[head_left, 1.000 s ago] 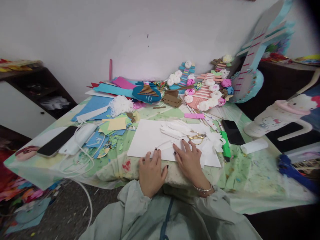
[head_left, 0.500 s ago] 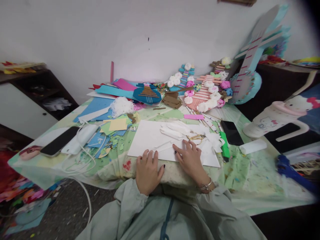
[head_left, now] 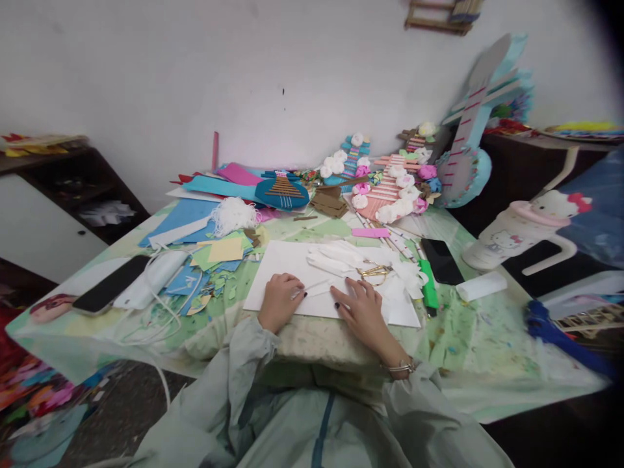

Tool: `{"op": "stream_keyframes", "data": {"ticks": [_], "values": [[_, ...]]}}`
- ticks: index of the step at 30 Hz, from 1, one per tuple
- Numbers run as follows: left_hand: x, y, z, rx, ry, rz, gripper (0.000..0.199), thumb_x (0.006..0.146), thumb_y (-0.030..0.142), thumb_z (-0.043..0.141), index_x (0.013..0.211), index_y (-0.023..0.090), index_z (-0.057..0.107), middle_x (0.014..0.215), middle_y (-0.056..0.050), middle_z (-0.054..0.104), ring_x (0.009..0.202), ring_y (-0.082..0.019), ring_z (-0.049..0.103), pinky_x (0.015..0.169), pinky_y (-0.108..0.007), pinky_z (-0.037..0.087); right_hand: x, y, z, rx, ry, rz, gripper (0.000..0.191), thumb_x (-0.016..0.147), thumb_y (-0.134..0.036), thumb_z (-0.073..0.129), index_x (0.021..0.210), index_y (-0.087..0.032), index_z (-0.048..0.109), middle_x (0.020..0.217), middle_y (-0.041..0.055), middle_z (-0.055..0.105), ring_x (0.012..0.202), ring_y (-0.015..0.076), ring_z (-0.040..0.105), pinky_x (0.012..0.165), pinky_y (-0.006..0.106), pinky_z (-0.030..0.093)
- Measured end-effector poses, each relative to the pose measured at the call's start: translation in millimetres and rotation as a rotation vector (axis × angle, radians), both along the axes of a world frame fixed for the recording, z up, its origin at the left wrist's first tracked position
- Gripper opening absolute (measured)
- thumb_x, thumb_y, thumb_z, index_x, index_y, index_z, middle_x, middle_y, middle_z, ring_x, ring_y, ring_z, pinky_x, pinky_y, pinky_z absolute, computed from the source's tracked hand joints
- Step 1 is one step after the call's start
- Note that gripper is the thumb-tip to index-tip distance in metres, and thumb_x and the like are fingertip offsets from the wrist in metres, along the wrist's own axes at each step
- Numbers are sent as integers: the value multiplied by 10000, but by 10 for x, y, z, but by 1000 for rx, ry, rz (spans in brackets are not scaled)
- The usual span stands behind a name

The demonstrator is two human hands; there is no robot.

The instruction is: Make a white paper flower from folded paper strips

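A white board lies flat at the front middle of the table. On its left part rests my left hand, its fingers curled together at the left end of a thin white paper strip. My right hand lies spread on the board at the strip's right end, fingers apart and holding nothing. Just beyond it are gold scissors, between folded white paper and a white paper flower.
Left are paper scraps, a black phone and a white cable. To the right stand a green cutter, another phone and a white tumbler. Decorated craft instruments line the wall.
My left hand has moved up onto the board, its fingers turning to the right and closing at the strip. My right hand stays spread on the board. The camera view has shifted.
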State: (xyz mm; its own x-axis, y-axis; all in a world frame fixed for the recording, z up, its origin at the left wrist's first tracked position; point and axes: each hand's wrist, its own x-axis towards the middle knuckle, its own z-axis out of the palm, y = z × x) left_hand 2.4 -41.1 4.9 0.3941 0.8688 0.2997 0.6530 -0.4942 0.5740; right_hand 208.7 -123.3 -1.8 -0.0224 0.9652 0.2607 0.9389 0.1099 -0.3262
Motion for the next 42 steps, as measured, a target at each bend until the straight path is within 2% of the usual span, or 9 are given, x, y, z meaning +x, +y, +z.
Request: {"op": "stream_keyframes", "data": {"ticks": [3,7,12,15,20,23,29,33,42], "values": [[-3,100,49,-63,-85,-30,125,724,157,564,740,173,687,820,-50,688,823,-192,597,816,-343,446,150,94,36,23,391,131,402,824,-242,519,1221,-277,569,1254,96,529,1158,250,460,978,457,353],[9,252,208,-115,-168,-82,162,761,220,540,812,161,682,807,-36,697,746,-149,625,716,-260,487,309,380,187,-2,861,131,396,803,-346,567,1182,-232,588,1183,88,582,997,191,583,899,370,461],[151,543,423,-413,-476,-171,174,705,286,619,784,132,636,748,-30,655,686,-145,634,615,-240,515,344,754,386,-366,1243,255,540,809,-476,551,1287,-238,476,1099,99,623,952,191,622,837,377,501],[254,689,418,-498,-513,-187,234,710,335,605,815,125,590,675,-22,632,551,-153,637,465,-238,501,334,852,394,-496,1441,356,650,795,-502,554,1354,-237,354,902,81,668,801,198,681,748,378,532],[372,749,193,-585,-552,-156,266,703,357,623,802,114,577,627,-17,614,483,-136,621,408,-206,475,318,911,254,-442,1383,277,609,680,-281,703,1238,-210,472,853,52,680,684,164,684,620,262,535],[402,716,93,-665,-555,-203,262,698,352,651,783,109,598,624,-10,605,484,-118,606,417,-195,477,302,947,202,-386,1329,258,531,649,-228,709,1152,-174,545,801,31,681,630,139,663,563,226,517],[368,696,120,-800,-678,-268,347,729,376,655,949,118,582,714,-37,647,583,-157,651,493,-224,505,283,968,197,-420,1326,200,492,667,-258,699,1124,-141,560,697,13,682,536,117,636,526,220,497],[346,662,145,-948,-717,-391,490,674,260,729,1113,143,544,767,-53,681,709,-181,675,634,-262,528,287,961,173,-399,1371,189,476,657,-247,704,1100,-123,581,648,23,688,569,126,649,549,216,503],[323,691,73,-993,-792,-290,317,685,174,688,995,113,661,608,-62,683,603,-140,666,519,-164,466,295,976,153,-418,1524,145,269,618,-207,718,870,-118,687,585,43,678,552,122,657,496,151,496]]}}
